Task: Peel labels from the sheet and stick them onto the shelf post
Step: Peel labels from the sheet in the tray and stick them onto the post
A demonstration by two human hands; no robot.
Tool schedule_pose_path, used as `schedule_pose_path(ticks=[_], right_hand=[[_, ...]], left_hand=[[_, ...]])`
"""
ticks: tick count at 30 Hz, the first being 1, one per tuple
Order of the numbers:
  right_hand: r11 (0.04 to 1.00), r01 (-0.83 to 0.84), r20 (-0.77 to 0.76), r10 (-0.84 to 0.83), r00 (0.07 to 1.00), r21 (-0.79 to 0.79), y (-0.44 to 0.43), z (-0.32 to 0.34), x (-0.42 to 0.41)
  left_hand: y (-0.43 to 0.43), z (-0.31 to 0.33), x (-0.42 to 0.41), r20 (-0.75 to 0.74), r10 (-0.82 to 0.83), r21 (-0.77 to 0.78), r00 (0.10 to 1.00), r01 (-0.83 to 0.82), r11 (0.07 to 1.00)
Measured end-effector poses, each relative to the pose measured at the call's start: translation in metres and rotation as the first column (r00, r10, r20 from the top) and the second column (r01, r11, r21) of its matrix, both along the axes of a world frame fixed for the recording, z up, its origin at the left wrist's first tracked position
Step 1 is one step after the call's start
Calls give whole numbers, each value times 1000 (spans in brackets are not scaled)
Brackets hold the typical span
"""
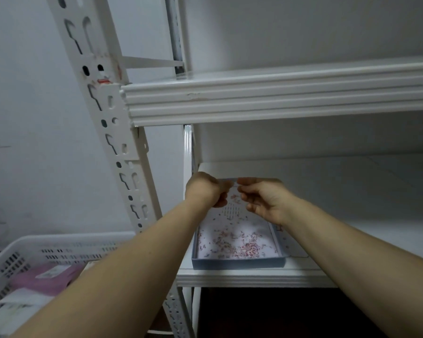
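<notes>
There was one view only, from a wide-angle camera worn on the person's head. It looked forward and slightly down, along both forearms, which ran in from the bottom corners toward the middle of the frame. It sat close to the white shelf post (112, 132), which crossed the left half at a slant and bent with the lens. The upper shelf (279, 98) was seen from just below its front edge, the lower shelf (352, 215) from above. No second view existed to share anything with.
</notes>
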State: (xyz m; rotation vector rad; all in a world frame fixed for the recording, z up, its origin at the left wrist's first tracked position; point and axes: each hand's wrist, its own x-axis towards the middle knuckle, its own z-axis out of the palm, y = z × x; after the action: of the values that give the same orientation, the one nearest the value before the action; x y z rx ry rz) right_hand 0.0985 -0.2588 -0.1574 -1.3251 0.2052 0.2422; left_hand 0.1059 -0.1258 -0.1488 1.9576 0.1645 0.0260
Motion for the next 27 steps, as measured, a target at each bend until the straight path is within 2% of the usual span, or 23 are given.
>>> schedule_pose_path(ticks=[8, 13, 20, 24, 27], right_hand=[[987, 19, 41, -12, 999, -160, -3, 1, 4], [970, 29, 49, -18, 999, -243, -5, 1, 3], [926, 30, 87, 4, 996, -376, -7, 0, 3], [925, 33, 83, -2, 997, -377, -7, -3, 5], [917, 25, 70, 4, 998, -397, -6, -5, 5]], left_hand=[[-7, -6, 2, -94, -58, -30, 994, 55, 998], [-10, -2, 1, -146, -86, -130, 986, 67, 989], [-3, -8, 5, 22, -112, 149, 993, 108, 983], [-4, -13, 5, 23, -169, 397, 985, 146, 906], [-6, -18, 7, 1, -220, 468, 976, 194, 862]])
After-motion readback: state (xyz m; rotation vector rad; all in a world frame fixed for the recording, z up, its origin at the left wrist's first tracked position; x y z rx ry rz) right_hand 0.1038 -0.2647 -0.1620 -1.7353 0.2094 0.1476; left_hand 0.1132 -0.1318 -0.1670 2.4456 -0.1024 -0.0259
